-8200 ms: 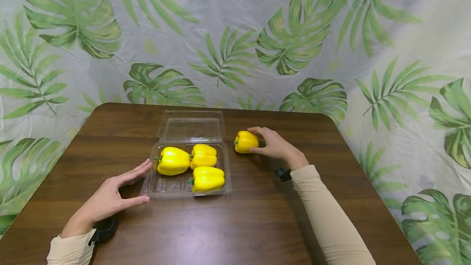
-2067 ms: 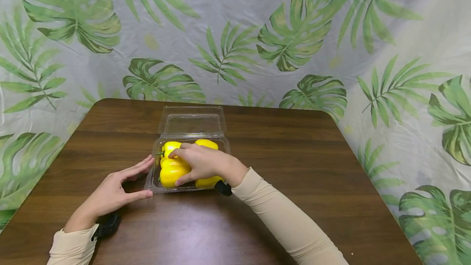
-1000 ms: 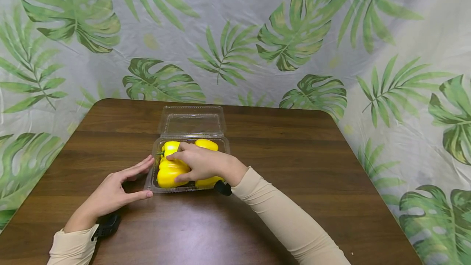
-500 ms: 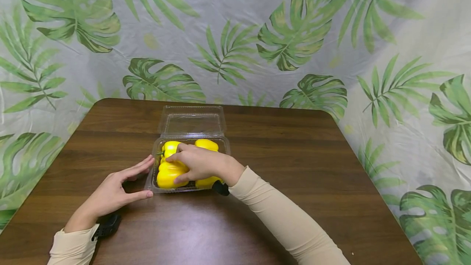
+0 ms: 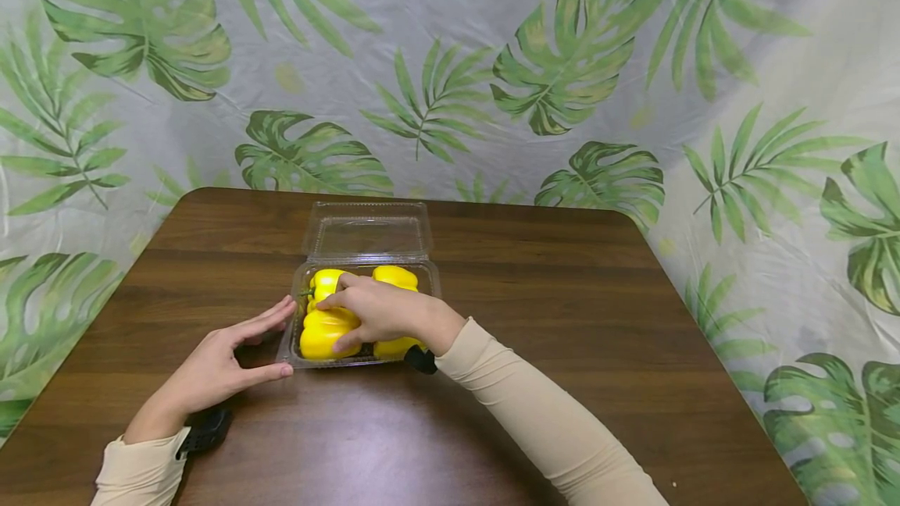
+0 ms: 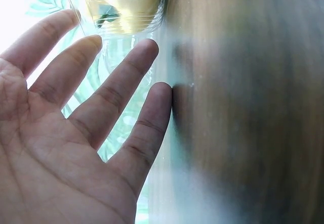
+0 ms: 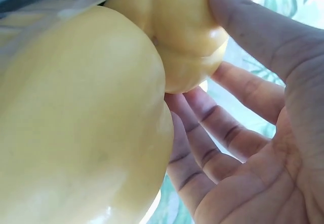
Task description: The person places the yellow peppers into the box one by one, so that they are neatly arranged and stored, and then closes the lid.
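A clear plastic clamshell container holds several yellow bell peppers. My right hand reaches into it and grips the bell pepper at the front left, thumb on the near side and fingers on the far side. In the right wrist view that bell pepper sits between thumb and fingers, beside a larger-looking bell pepper. Behind lies another bell pepper, partly covered by my hand. My left hand has its fingers and thumb extended at the container's left side, fingertips touching its edge.
The container's lid lies hinged back toward the far side. Two more bell peppers sit on the right side, a back one and a front one mostly behind my wrist. A brown wooden table meets a leaf-print cloth.
The right hand has carried the bell pepper from the table at the right into the container's front left. Over the last second it shifted slightly left. The left hand has stayed put.
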`<action>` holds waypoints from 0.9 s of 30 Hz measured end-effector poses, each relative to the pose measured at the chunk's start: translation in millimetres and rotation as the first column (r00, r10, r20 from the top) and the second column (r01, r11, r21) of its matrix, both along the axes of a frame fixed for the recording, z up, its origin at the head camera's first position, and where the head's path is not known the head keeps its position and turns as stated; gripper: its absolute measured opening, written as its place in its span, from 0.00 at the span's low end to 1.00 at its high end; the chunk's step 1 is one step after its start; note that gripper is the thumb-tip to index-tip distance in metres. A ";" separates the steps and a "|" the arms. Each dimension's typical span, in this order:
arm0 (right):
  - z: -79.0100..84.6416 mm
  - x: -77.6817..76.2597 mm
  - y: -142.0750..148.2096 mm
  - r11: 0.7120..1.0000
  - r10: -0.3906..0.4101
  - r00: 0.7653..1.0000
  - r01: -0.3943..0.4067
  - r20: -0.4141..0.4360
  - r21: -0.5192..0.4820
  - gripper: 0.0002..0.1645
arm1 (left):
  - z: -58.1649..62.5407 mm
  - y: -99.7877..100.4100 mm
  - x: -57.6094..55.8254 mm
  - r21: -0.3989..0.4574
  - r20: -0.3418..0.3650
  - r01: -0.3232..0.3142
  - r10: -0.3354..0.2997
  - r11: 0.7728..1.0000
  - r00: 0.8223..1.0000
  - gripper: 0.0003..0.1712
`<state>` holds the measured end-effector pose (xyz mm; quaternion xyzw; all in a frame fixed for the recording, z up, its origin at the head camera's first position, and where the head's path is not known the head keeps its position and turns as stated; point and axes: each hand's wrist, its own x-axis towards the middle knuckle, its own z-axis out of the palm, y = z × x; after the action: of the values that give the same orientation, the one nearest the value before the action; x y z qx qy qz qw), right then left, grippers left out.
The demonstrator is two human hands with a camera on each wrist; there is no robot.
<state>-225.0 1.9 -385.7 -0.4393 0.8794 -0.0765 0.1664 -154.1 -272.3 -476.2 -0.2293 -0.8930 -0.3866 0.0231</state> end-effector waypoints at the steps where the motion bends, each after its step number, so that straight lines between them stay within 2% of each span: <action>1: -0.1 -0.3 0.0 1.000 -0.004 1.000 0.004 -0.002 -0.001 0.43 | 0.0 0.1 0.0 -0.003 0.003 -0.002 0.002 1.000 1.000 0.50; 13: -0.4 -5.4 0.1 1.000 -0.005 0.999 0.007 -0.053 0.021 0.43 | 0.8 1.4 -0.4 -0.025 0.013 -0.018 0.018 1.000 1.000 0.50; 20: -0.8 -6.2 -1.8 1.000 -0.004 0.999 0.005 -0.052 0.028 0.40 | 1.9 2.7 -0.1 -0.019 -0.019 -0.011 0.011 1.000 1.000 0.51; 27: -0.6 -3.6 -2.8 1.000 -0.001 0.999 0.002 -0.054 0.024 0.42 | 1.6 2.5 2.1 -0.015 -0.032 -0.021 0.020 1.000 0.999 0.50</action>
<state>-228.6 -0.9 -386.2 -0.4385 0.8848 -0.0544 0.1478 -152.0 -269.9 -474.6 -0.2264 -0.8977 -0.3759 0.0395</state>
